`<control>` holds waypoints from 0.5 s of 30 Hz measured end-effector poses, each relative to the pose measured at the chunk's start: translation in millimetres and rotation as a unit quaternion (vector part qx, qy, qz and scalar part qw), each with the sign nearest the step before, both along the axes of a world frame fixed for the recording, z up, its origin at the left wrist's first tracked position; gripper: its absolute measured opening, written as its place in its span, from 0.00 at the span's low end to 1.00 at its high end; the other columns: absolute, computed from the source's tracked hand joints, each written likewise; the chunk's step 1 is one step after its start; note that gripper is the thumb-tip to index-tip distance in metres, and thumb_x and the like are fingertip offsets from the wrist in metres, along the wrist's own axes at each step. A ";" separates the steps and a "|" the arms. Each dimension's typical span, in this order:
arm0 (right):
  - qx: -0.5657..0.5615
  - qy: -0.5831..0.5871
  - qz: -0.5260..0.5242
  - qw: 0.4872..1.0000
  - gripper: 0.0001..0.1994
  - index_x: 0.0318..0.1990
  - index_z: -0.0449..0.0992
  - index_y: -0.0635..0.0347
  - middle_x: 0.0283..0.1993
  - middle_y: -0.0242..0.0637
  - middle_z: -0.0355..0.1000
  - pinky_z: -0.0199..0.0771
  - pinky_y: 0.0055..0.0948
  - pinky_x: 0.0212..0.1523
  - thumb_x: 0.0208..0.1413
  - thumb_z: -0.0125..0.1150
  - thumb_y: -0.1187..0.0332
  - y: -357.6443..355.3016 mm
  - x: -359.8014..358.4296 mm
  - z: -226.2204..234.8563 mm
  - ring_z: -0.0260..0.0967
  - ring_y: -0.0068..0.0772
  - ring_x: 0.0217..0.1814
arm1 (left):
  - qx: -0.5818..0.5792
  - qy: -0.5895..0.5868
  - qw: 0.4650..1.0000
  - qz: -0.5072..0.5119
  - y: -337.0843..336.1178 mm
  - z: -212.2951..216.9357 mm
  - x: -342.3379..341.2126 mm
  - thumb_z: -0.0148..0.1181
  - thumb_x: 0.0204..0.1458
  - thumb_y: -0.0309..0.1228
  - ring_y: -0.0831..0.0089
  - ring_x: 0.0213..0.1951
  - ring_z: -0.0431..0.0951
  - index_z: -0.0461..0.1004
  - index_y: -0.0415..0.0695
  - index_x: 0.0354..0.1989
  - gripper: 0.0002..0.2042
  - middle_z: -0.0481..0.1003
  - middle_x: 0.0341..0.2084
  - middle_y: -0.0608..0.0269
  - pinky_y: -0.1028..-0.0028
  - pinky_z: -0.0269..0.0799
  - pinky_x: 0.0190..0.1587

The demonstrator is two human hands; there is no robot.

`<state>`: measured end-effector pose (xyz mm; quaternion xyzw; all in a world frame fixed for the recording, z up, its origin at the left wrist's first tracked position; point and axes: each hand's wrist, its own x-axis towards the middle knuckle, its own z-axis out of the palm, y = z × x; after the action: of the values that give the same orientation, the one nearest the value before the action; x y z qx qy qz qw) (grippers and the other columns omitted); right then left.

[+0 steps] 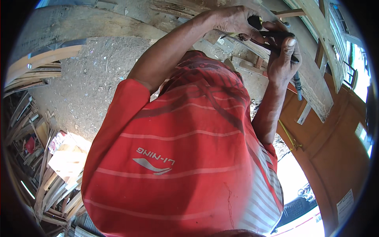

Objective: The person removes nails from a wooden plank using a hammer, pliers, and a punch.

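Note:
Both of my hands are up at the top right, close together over a wooden plank [312, 89]. My left hand [237, 21] has its fingers curled round a black piece with a bit of yellow [256, 22]. In my right hand [283, 59], the thumb and fingers close on a dark, slim object [276, 35] that reaches across toward the left hand. Its kind does not show clearly. Below the right hand hangs a dark cord-like end with a bluish tip [298, 89]; whether it joins the held object is hidden.
Long boards [79, 29] lie across the upper left. A heap of wood offcuts [47, 189] fills the lower left, beside dusty ground [90, 79]. On the right stand a brown panel [335, 134] and an upright timber frame [321, 35]. A yellow cord [290, 136] hangs near the panel.

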<state>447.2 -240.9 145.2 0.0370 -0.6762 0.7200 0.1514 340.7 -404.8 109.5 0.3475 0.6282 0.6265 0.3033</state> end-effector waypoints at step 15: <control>0.011 -0.059 -0.065 0.996 0.27 0.60 0.73 0.73 0.52 0.48 0.79 0.81 0.38 0.53 0.74 0.49 0.51 -13.7 -1.3 6.8 0.78 0.37 0.54 | -0.053 0.067 0.996 -0.006 -10.1 1.7 -11.1 0.74 0.52 0.51 0.80 0.31 0.76 0.78 0.43 0.53 0.28 0.78 0.29 0.69 0.75 0.74 0.36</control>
<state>445.9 -254.6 152.0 -0.0481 -0.6930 0.7019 0.1572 329.6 -414.9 111.2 0.3759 0.6770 0.5661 0.2825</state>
